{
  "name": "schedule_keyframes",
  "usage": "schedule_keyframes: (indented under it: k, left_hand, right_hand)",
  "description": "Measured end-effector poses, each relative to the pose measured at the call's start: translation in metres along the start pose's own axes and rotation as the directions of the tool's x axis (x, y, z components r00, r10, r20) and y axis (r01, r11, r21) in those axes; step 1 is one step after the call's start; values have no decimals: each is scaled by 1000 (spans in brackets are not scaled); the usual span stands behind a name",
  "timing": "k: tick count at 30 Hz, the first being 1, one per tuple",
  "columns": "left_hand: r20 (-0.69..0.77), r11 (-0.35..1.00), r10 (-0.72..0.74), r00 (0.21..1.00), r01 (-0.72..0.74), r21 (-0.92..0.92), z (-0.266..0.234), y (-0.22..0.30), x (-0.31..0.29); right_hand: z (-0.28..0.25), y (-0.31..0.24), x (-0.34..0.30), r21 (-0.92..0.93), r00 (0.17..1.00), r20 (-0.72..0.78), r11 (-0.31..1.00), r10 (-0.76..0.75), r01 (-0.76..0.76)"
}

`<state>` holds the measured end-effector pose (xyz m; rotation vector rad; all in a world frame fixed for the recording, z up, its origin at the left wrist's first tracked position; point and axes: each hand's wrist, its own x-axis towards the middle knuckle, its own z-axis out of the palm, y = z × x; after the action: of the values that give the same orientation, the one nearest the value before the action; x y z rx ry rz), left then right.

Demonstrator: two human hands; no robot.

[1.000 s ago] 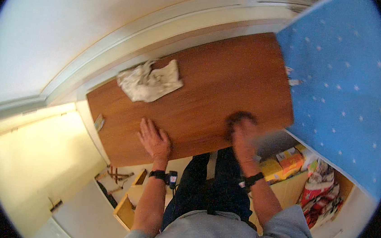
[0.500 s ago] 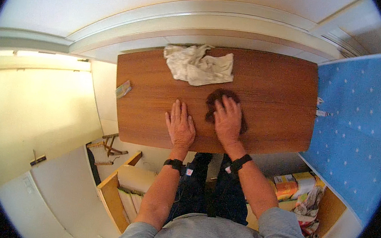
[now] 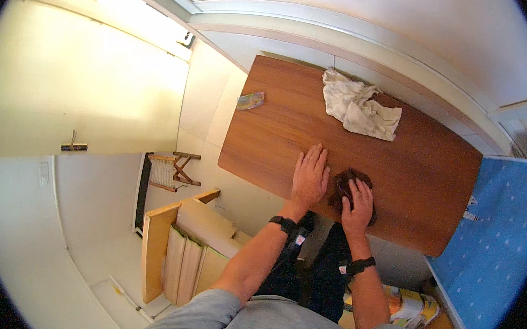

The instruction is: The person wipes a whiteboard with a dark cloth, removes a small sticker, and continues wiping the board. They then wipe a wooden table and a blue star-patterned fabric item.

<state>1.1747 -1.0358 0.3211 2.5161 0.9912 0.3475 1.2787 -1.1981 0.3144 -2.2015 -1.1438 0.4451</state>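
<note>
A dark brown cloth (image 3: 343, 179) is bunched on the wooden tabletop (image 3: 272, 134) near its front edge. My right hand (image 3: 358, 211) presses down on it, fingers curved over it and the cloth showing around them. Just to the left, my left hand (image 3: 311, 176) rests flat on the wood, fingers stretched out and nothing under it that I can see. A crumpled off-white cloth (image 3: 359, 107) lies at the table's far side, apart from both hands.
A small colourful packet (image 3: 250, 101) sits at the table's left end. A folding wooden stool (image 3: 175, 170) stands on the floor beyond the left corner. Below left is a wooden shelf unit (image 3: 156, 249). A blue star-patterned panel (image 3: 496, 229) borders the right side.
The view has turned and shifted left, so the table appears tilted and further right. My right hand and the brown cloth have moved nearer the table's front edge. My left hand stays flat.
</note>
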Motion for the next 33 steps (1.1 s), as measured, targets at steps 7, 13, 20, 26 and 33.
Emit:
schedule_keyframes:
  k: [7, 13, 20, 26, 33]
  left_hand:
    - [412, 952, 305, 859, -265, -154, 3, 74, -45]
    - [210, 958, 277, 938, -285, 12, -1, 7, -42]
    - [-164, 938, -263, 951, 292, 189, -71, -138, -49]
    - [-338, 943, -224, 914, 291, 163, -43, -87, -62]
    - [48, 987, 27, 998, -34, 154, -51, -80, -46]
  right_hand:
    - [-80, 66, -1, 76, 833, -278, 875, 479, -478]
    - [-101, 104, -57, -445, 904, -130, 790, 408, -421]
    - [-108, 99, -56, -547, 881, 27, 745, 473, -383]
    - [-105, 92, -42, -615, 824, 77, 677, 561, -403]
    - [-102, 91, -37, -649, 827, 79, 658, 557, -382]
